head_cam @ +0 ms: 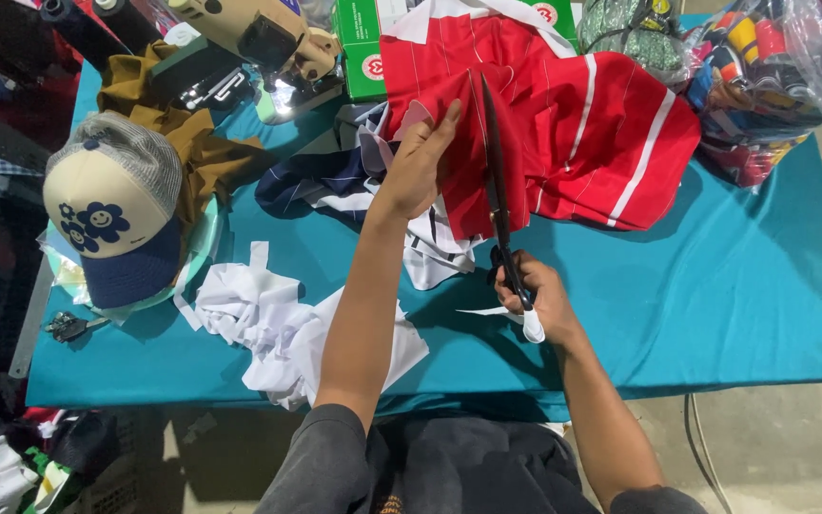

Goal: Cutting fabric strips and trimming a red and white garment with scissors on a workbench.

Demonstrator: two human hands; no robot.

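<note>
Head view: plastic bag (pixel 763 67) holds colourful cloth.

Views: one, head-worn. Position: above and behind the hands, over the near edge of the bench (pixel 734 314). Direction: steeply downward and forward, across the teal-covered top toward its far side. Range: close; both forearms run up from the bottom edge, left hand (pixel 418 164) and right hand (pixel 537 297) near frame centre. Coverage: bench nearly edge to edge, floor strips visible below and to either side of the hands. Overlap: none, single view.
</note>
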